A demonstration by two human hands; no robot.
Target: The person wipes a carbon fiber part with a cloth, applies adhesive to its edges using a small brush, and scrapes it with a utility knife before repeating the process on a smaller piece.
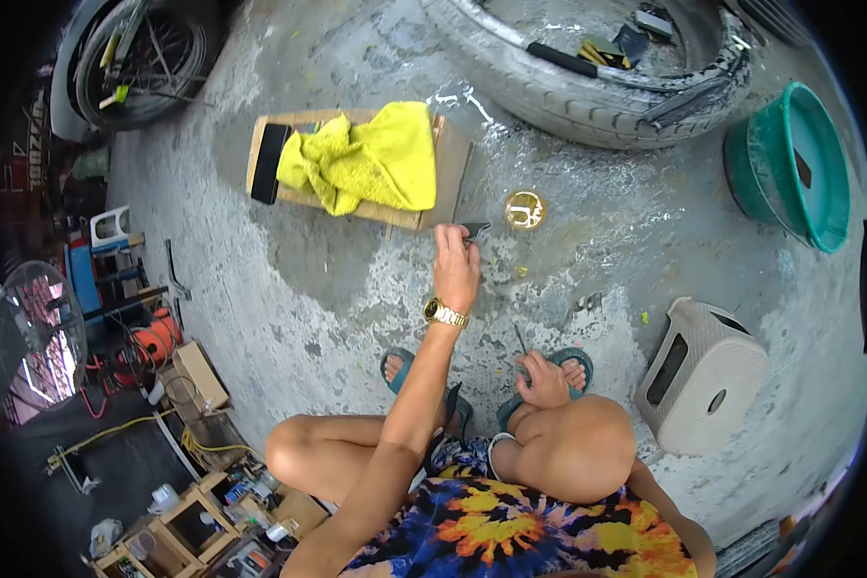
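Observation:
My left hand (456, 265), with a gold watch (444, 312) on its wrist, reaches forward over the wet floor. Its fingers are closed on a small dark flat piece (476, 229) near the corner of a cardboard-coloured board (448, 183). A crumpled yellow cloth (395, 159) covers most of that board, beside a black strip (270, 164). Just right of the left fingertips is a round, shiny gold tin (525, 209). My right hand (543, 380) is low by my right foot, closed around a thin dark rod (519, 337) that points forward.
A large tire (588, 106) lies at the top, with sandpaper-like pieces (612, 48) inside. On the right stand a green basin (790, 173) of water and a beige plastic stool (703, 376). Leftward are a wheel (144, 63), a fan (39, 328) and a wooden tray (197, 525).

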